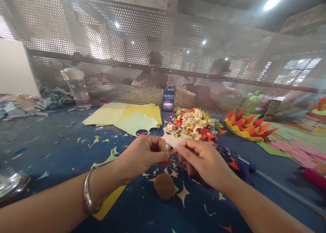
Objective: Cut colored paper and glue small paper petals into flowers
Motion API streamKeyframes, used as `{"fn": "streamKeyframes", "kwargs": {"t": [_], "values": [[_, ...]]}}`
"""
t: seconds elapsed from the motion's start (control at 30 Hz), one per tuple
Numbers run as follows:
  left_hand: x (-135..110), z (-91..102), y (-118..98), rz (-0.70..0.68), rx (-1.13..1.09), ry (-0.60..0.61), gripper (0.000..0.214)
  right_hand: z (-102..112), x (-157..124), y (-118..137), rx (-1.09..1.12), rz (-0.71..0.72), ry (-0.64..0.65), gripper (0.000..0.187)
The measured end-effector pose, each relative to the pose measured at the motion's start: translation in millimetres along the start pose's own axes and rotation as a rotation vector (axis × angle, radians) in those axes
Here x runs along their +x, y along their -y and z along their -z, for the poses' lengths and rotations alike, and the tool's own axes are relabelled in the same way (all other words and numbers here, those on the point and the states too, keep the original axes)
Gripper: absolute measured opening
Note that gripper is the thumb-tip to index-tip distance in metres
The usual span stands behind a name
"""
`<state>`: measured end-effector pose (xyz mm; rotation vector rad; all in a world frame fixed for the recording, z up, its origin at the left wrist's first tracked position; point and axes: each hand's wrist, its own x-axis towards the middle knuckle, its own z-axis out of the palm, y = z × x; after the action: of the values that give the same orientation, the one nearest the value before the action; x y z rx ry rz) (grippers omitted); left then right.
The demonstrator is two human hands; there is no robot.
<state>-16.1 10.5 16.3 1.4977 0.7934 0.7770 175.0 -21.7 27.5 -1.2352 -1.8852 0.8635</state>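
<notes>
My left hand (150,153) and my right hand (201,156) meet over the middle of the table, both with fingers pinched. Between their fingertips shows a small yellow paper piece (173,151), mostly hidden by the fingers. Just beyond the hands lies a cream paper sheet with cut-out holes (173,140). Nearer to me, a round brown disc (164,186) rests on the dark blue table among star-shaped paper scraps (183,194). A heap of small folded paper flowers (196,122) in red, cream, yellow and green sits past my right hand.
Yellow paper sheets (107,114) lie at the back left, near a clear bottle (77,87). A phone (168,99) stands against the perforated screen (122,56). Rightward are a red-and-yellow paper ring (251,126), a dark blue glue gun (244,168) and a green-capped bottle (253,102). People sit behind the screen.
</notes>
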Motion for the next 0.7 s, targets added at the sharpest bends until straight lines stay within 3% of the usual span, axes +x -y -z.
{"fn": "streamKeyframes", "kwargs": {"t": [0.2, 0.47, 0.7], "values": [[-1.3, 0.0, -3.1, 0.023, 0.024, 0.015, 0.011, -0.3, -0.2, -0.6, -0.038, 0.006, 0.018, 0.024], [-1.8, 2.2, -2.4, 0.115, -0.069, 0.146, 0.015, 1.4, 0.3, -2.4, -0.049, 0.023, 0.0, 0.021], [-1.7, 3.0, -3.7, 0.121, -0.062, 0.133, 0.015, 0.3, -0.7, -2.1, -0.038, 0.018, 0.009, 0.021]]}}
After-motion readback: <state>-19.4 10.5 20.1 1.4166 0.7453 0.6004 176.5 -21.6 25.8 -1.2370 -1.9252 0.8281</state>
